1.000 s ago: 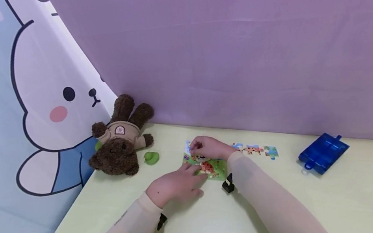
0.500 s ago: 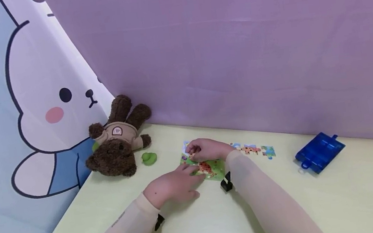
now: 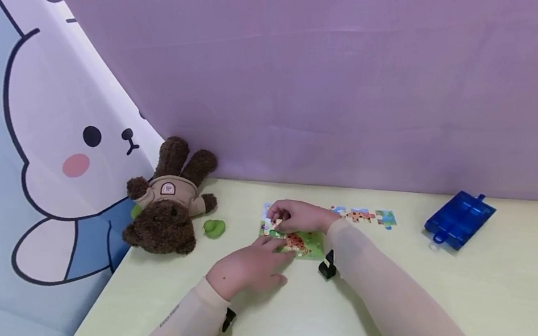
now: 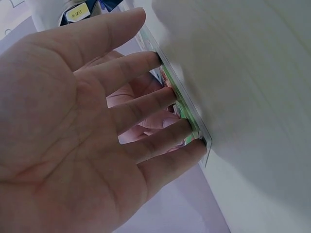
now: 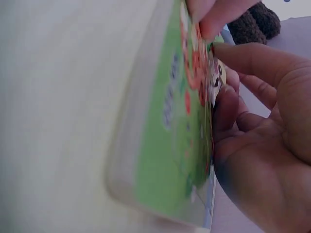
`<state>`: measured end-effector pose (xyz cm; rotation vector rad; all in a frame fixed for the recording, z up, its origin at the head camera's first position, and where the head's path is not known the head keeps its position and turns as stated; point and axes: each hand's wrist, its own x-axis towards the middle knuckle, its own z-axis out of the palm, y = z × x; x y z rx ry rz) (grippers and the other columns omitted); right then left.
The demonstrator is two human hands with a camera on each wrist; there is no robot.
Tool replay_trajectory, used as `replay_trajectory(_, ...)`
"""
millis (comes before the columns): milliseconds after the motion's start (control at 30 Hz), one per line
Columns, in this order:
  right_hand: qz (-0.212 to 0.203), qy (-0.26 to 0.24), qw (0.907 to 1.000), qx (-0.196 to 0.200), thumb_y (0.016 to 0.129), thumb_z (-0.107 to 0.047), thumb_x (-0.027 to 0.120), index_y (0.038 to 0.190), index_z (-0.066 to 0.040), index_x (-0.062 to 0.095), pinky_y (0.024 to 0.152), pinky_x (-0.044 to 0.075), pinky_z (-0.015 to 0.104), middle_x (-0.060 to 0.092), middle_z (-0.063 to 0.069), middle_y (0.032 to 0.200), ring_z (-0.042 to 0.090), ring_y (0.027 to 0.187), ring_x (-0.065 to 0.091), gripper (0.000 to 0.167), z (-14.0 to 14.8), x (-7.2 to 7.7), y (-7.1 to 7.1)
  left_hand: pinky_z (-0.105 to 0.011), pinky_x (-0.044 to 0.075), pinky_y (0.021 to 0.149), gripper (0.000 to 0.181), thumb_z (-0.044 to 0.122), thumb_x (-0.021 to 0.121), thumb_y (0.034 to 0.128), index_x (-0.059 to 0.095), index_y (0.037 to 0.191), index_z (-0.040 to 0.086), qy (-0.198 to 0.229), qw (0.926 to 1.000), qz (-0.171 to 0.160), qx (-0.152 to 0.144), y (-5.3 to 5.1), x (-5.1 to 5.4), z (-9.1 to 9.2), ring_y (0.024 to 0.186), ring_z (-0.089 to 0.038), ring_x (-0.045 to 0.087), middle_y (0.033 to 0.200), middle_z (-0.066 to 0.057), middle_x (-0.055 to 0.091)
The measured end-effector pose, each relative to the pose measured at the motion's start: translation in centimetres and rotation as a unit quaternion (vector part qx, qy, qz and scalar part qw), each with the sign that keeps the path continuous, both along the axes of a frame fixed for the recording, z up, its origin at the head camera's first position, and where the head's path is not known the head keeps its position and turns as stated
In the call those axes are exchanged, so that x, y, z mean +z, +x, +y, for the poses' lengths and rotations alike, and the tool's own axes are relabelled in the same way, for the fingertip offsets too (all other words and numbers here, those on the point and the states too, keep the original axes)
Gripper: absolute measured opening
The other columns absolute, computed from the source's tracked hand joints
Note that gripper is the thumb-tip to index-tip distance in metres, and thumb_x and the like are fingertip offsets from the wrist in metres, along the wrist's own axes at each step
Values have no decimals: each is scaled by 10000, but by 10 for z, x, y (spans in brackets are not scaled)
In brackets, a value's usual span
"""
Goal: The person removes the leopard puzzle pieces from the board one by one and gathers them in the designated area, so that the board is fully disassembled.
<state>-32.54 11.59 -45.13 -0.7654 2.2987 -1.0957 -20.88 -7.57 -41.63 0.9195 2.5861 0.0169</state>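
A jigsaw puzzle board [image 3: 315,245] with a spotted cartoon animal on green lies flat on the table. My left hand [image 3: 248,269] rests its straight fingertips on the board's near left part. In the left wrist view those fingers [image 4: 146,104] spread along its edge. Over the board's upper part, my right hand [image 3: 301,216] pinches a puzzle piece [image 5: 221,73] between thumb and fingers, low against the picture. Most of that piece is hidden by the fingers. Right of the hand lie loose puzzle pieces, one spotted [image 3: 360,215] and one blue-green [image 3: 386,218].
A blue translucent plastic case [image 3: 460,219] lies at the right. To the left are a green toy duck [image 3: 214,228] and a brown teddy bear [image 3: 168,205] on its back. A purple cloth wall [image 3: 341,94] rises behind the table.
The head view has shifted slightly. My left hand stays on the board, and my right hand makes only small movements with the piece over the board's upper left.
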Motion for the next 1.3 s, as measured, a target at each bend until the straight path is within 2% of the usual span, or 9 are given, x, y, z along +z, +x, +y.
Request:
replay_trajectory(300,-47,-81,9998,-184,1044,-170,657,1327,-149,667,933,548,308,650,47,1182,179,1071,597,284,0,-5,-2,-509,371,1321,618,423,587,1096,401,1666,274,7,10000,-29,25,1,4,0,1663,-347,239,1789,-49,276)
replay_trajectory(533,13,-254,9995,-198,1039,-148,663,1321,-133,667,955,565,302,666,63,1191,174,1091,618,282,1,-8,-2,-498,388,1312,610,426,584,1098,405,1664,284,-63,10000,0,-2,2,3,1,1661,-339,249,1785,-38,289)
replay_trajectory(800,235,-233,9993,-147,1069,-163,644,1253,-155,688,973,532,315,568,72,1282,177,1114,577,189,2,-7,0,-488,397,1307,603,424,588,1096,419,1657,280,-34,10000,25,-3,1,3,2,1654,-331,262,1779,-34,304)
replay_trajectory(1067,-76,-315,9992,-238,1048,-151,665,1238,-136,670,867,542,286,650,54,1084,172,985,593,190,2,-6,0,-506,407,1298,599,411,594,1095,425,1655,282,14,10000,26,28,1,4,2,1658,-331,252,1783,-42,290)
replay_trajectory(1167,-80,-270,9991,-325,1044,-158,669,1226,-145,672,877,536,274,650,33,1069,163,986,597,182,2,-7,-1,-516,392,1306,600,406,592,1096,422,1656,275,32,10000,34,28,2,4,2,1661,-341,246,1790,-32,275)
replay_trajectory(1300,-64,-257,9990,-356,1040,-151,671,1227,-142,674,883,543,270,651,36,1072,163,997,601,187,2,-7,-1,-505,323,1347,602,409,576,1102,416,1659,247,-57,9998,146,-149,0,3,3,1666,-322,251,1791,-12,280)
